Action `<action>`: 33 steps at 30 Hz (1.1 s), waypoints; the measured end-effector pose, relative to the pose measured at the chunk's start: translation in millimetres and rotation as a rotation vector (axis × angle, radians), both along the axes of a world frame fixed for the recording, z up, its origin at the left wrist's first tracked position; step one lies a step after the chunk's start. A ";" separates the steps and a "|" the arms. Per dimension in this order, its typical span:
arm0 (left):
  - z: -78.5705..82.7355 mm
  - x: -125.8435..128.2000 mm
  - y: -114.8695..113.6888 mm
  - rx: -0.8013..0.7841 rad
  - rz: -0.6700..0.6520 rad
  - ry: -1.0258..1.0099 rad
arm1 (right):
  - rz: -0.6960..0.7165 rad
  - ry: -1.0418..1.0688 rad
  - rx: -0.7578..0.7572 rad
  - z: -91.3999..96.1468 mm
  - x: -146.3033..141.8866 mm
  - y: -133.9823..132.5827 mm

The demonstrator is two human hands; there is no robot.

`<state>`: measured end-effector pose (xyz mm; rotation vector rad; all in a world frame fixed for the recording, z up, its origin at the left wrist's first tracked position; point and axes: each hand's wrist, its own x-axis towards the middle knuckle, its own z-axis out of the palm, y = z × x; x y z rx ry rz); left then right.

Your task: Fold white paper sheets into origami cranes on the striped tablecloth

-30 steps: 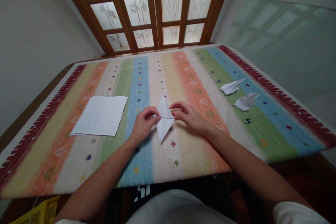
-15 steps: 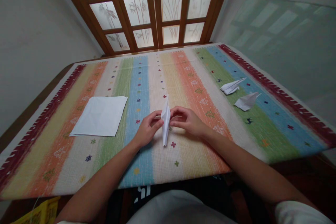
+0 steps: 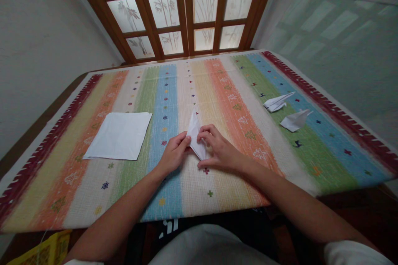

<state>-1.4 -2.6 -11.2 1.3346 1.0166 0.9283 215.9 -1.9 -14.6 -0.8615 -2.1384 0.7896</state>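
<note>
A folded white paper piece (image 3: 193,129), long and pointed at its far end, is held just above the striped cloth in front of me. My left hand (image 3: 174,150) pinches its left edge, thumb on top. My right hand (image 3: 221,148) curls round its right side, with the fingertips against the paper and the thumb near its lower end. Part of the paper's right side is hidden behind the right fingers.
To the left lies a stack of white square paper sheets (image 3: 120,136). Two folded paper cranes (image 3: 276,102) (image 3: 295,121) rest on the right of the striped tablecloth (image 3: 174,198). Past the table's far edge stands a wood-framed glass door (image 3: 186,12). A yellow basket (image 3: 52,248) sits below, lower left.
The folded paper has turned so that its broad face shows, where before it was seen nearly edge-on. My right thumb has moved down, apart from the fingers.
</note>
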 end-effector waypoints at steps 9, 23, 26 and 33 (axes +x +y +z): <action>4.4 0.2 1.8 0.016 0.013 -0.028 | 0.058 0.146 -0.214 4.4 2.6 2.4; 0.3 -3.9 8.9 0.092 -0.026 -0.003 | 0.071 0.172 -0.228 6.4 5.3 4.1; -0.6 -4.5 10.3 0.110 -0.024 0.006 | 0.035 0.157 -0.134 9.1 4.7 2.4; -0.7 -5.7 8.6 0.171 -0.015 0.117 | -0.156 0.192 -0.043 14.9 10.3 -0.1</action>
